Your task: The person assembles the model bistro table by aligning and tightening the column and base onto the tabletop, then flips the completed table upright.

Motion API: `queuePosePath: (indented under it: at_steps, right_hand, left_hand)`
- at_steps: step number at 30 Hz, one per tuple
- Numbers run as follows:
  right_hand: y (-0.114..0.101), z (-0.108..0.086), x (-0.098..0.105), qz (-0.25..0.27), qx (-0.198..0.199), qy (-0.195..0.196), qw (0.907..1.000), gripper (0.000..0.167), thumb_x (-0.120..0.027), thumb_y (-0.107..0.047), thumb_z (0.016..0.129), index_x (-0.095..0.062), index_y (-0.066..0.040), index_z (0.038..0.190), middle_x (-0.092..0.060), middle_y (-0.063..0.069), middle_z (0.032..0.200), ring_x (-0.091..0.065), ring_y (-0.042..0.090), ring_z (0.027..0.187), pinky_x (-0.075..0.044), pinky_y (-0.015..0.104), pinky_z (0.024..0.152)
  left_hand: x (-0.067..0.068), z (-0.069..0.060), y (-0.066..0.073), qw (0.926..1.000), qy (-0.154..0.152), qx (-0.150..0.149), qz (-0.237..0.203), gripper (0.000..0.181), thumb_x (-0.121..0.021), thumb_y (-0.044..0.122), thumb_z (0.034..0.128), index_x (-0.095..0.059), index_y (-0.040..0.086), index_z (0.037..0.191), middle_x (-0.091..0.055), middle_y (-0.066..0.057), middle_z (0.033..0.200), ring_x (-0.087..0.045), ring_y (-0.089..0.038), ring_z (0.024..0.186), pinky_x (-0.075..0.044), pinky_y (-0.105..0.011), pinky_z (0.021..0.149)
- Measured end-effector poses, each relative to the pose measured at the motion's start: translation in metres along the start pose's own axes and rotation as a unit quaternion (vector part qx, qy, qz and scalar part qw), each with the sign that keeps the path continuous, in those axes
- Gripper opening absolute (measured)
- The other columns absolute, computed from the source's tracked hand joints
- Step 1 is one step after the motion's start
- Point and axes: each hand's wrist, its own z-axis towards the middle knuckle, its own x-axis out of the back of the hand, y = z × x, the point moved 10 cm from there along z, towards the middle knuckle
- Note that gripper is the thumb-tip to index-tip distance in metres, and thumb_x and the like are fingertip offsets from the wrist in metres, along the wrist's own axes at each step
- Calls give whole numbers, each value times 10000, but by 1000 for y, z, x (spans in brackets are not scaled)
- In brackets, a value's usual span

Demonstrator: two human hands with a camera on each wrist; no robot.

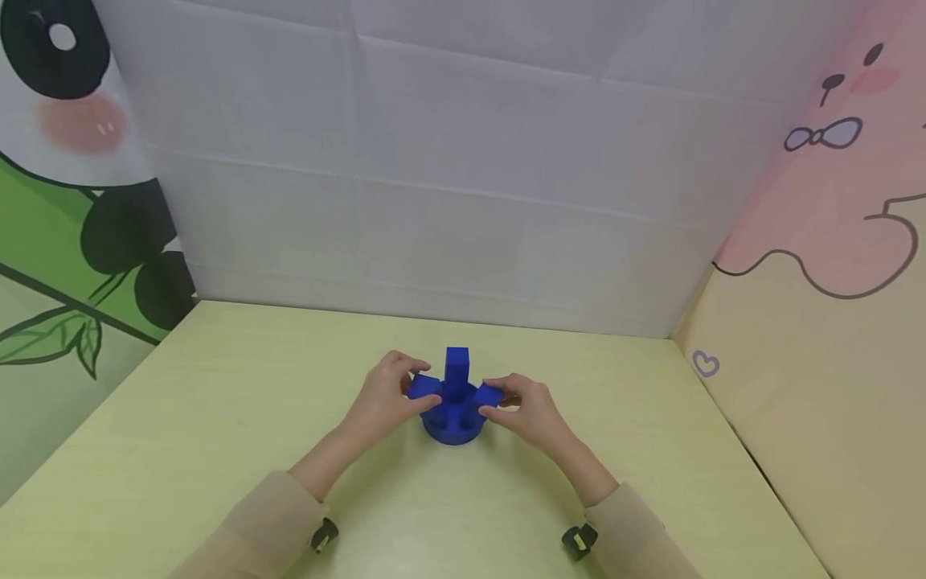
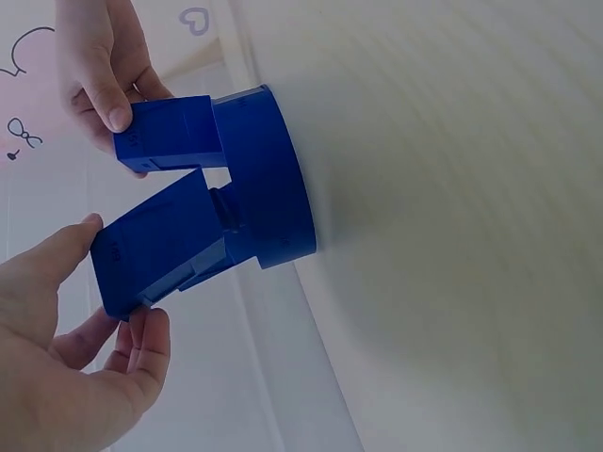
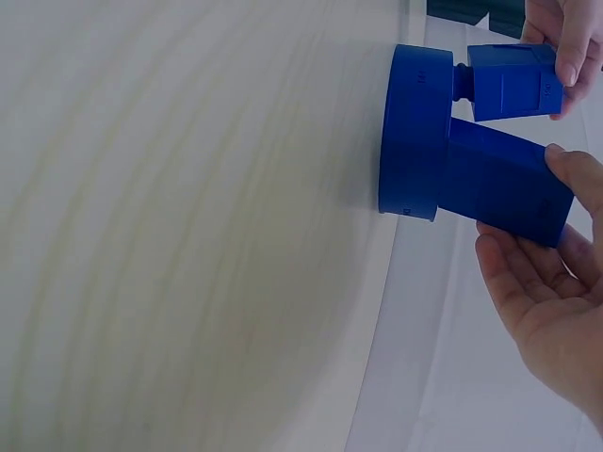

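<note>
A round blue base [image 1: 453, 433] stands on the table, with an upright blue block [image 1: 456, 368] rising from its back. My left hand [image 1: 387, 396] pinches a blue block [image 1: 424, 387] at the base's left side; in the left wrist view this block [image 2: 160, 240] leans, its lower end by the base [image 2: 273, 179]. On the right side, my right hand [image 1: 531, 412] pinches another blue block [image 1: 488, 395] between thumb and fingers. The right wrist view shows that block [image 3: 504, 179] tilted, its lower end at the base [image 3: 415, 132]. How deep either block sits is hidden.
The pale wooden table [image 1: 239, 418] surrounds the base. Behind it hangs a white creased sheet [image 1: 463, 177]. Printed cartoon panels stand at the left [image 1: 43, 217] and right [image 1: 817, 322]. Dark wrist devices show near both sleeves.
</note>
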Motion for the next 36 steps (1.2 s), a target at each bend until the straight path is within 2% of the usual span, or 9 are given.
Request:
queuePosePath:
  at_steps: [3,7,16,20,22,25,30,33,36]
  right_hand:
    - [0,0,0,6,6,5,10000,398,-768,-240,793,-674,-113,1159,-662,12,976,-638,140,848,-547,269,773]
    - [0,0,1,-2,17,13,10000,394,-767,-243,795,-675,-111,1154,-662,9,980,-631,134,844,-543,252,769]
    - [-1,0,1,37,34,25,10000,393,-771,-228,791,-675,-106,1152,-670,15,992,-632,131,843,-543,251,774]
    - [-1,0,1,69,19,9,10000,395,-773,-225,789,-676,-103,1152,-672,19,988,-635,138,844,-544,257,774]
    - [-1,0,1,60,-9,-4,10000,399,-772,-227,790,-674,-108,1157,-671,16,992,-635,138,847,-544,260,778]
    - [-1,0,1,31,-5,0,10000,401,-772,-223,790,-672,-110,1162,-668,15,991,-631,138,846,-547,274,782]
    - [-3,-1,1,2,47,25,10000,400,-774,-212,788,-672,-108,1161,-664,12,976,-622,136,835,-549,286,781]
    - [-2,-1,1,-9,18,24,10000,400,-772,-213,790,-672,-111,1163,-662,9,979,-623,130,839,-546,267,777]
    - [-2,-1,0,-8,-5,22,10000,399,-770,-209,792,-670,-111,1166,-662,11,986,-626,129,845,-543,250,774]
  left_hand:
    - [0,1,-3,9999,8,-63,-119,450,-820,231,735,-656,58,1116,-564,-71,1040,-552,-170,813,-510,-265,682]
    - [-1,2,1,9990,-91,-375,-204,416,-806,180,751,-655,50,1117,-588,-86,1105,-613,-202,876,-553,-353,762]
    - [-6,5,19,9869,-613,-1490,-24,372,-741,67,804,-638,22,1159,-622,-100,1161,-621,-232,1007,-525,-386,847]
    - [-7,5,19,9855,-661,-1564,5,383,-734,70,812,-621,45,1177,-620,-91,1167,-606,-232,1021,-526,-408,822]
    - [-6,5,17,9876,-573,-1462,-13,398,-735,101,817,-609,43,1190,-613,-92,1171,-599,-238,1014,-523,-427,810]
    - [-3,7,11,9940,-266,-1062,-40,423,-732,194,831,-600,43,1203,-605,-89,1147,-589,-230,972,-524,-419,787]
    - [0,10,-5,9996,207,201,9,546,-739,451,780,-585,56,1124,-566,-62,913,-528,-187,788,-471,-302,634]
    - [-5,10,-11,9963,78,847,98,662,-727,573,730,-523,55,1089,-504,-50,755,-474,-180,645,-386,-266,518]
    - [-11,10,-13,9933,-117,1134,196,708,-721,606,714,-473,55,1084,-464,-37,651,-447,-168,547,-343,-254,461]
